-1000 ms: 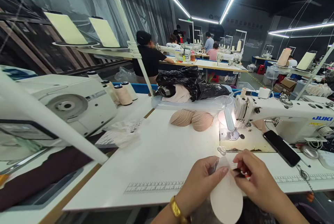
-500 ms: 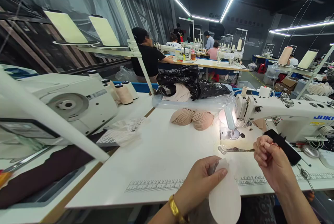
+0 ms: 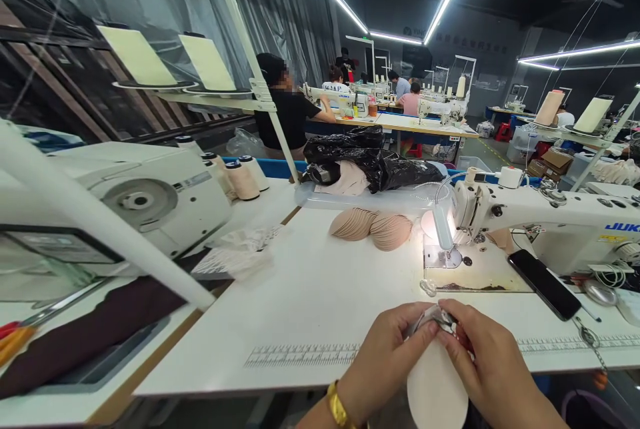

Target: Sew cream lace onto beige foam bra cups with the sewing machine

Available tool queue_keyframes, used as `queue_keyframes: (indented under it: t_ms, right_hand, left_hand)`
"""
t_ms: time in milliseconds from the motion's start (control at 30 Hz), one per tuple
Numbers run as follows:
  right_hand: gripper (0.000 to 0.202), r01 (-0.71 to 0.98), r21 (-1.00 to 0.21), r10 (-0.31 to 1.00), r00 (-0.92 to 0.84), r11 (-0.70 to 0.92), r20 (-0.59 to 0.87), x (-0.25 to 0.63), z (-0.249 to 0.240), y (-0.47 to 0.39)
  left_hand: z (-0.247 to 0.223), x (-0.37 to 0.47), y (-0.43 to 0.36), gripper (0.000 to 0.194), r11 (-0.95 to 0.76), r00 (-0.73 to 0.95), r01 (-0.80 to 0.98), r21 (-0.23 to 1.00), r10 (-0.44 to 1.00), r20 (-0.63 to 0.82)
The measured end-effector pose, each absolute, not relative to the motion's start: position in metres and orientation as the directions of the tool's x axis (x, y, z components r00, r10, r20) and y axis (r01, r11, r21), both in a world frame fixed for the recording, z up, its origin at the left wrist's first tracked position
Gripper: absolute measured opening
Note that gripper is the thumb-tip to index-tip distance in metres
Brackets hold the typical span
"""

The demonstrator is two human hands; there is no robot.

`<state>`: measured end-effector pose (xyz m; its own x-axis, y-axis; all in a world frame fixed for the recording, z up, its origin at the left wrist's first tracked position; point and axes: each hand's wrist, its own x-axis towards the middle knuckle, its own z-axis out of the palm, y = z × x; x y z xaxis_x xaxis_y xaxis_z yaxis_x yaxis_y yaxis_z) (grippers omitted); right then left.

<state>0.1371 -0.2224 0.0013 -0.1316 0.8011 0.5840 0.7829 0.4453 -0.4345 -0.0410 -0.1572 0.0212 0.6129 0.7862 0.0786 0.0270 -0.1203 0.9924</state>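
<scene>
My left hand (image 3: 395, 349), with a gold bracelet on the wrist, pinches the upper end of a pale beige oval pad (image 3: 437, 382) over the table's front edge. Close against it, my right hand (image 3: 480, 349) has its thumb and fingers closed at the same end, around a small shiny grey-and-white piece (image 3: 443, 320). What that piece is cannot be made out. Fanned beige pads (image 3: 391, 232) lie farther back on the white table (image 3: 295, 302). Beside them the lit needle area of a white sewing machine (image 3: 550, 216) stands at the right.
A black phone (image 3: 545, 284) lies right of my hands, near a keychain (image 3: 590, 342). Black plastic bags (image 3: 370, 159) sit at the back. Another machine (image 3: 135, 196) and a slanted white pole (image 3: 110, 222) stand left. A person in black (image 3: 285, 109) sits beyond.
My right hand has moved left and down from beside the phone to the pad's upper end, meeting my left hand. The phone is now uncovered. The view has shifted slightly.
</scene>
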Motion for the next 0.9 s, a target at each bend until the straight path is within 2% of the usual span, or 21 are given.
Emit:
queue_keyframes:
  t_ms: [233, 467, 733, 833, 900]
  right_hand:
    - [0.033, 0.826, -0.359, 0.796, -0.166, 0.435, 0.582, 0.1352, -0.0003, -0.2211]
    - [0.032, 0.853, -0.286, 0.776, -0.195, 0.436, 0.600, 0.1336, 0.0001, -0.2203]
    - [0.033, 0.873, -0.248, 0.782, -0.210, 0.421, 0.587, 0.1350, 0.0018, -0.2200]
    - [0.036, 0.887, -0.188, 0.750, -0.225, 0.422, 0.622, 0.1334, -0.0006, -0.2188]
    - [0.039, 0.871, -0.216, 0.724, -0.205, 0.442, 0.659, 0.1347, 0.0002, -0.2187]
  left_hand:
    - [0.0206, -0.0420, -0.1566, 0.033, -0.206, 0.595, 0.083, 0.975, 0.795, 0.117]
    - [0.0176, -0.0424, -0.1556, 0.036, -0.160, 0.599, 0.086, 0.983, 0.797, 0.077]
    - [0.0212, -0.0410, -0.1565, 0.035, -0.195, 0.584, 0.113, 0.974, 0.806, 0.094]
    - [0.0213, -0.0408, -0.1567, 0.035, -0.252, 0.566, 0.150, 0.956, 0.814, 0.126]
    - [0.0205, -0.0412, -0.1563, 0.038, -0.243, 0.560, 0.162, 0.956, 0.821, 0.113]
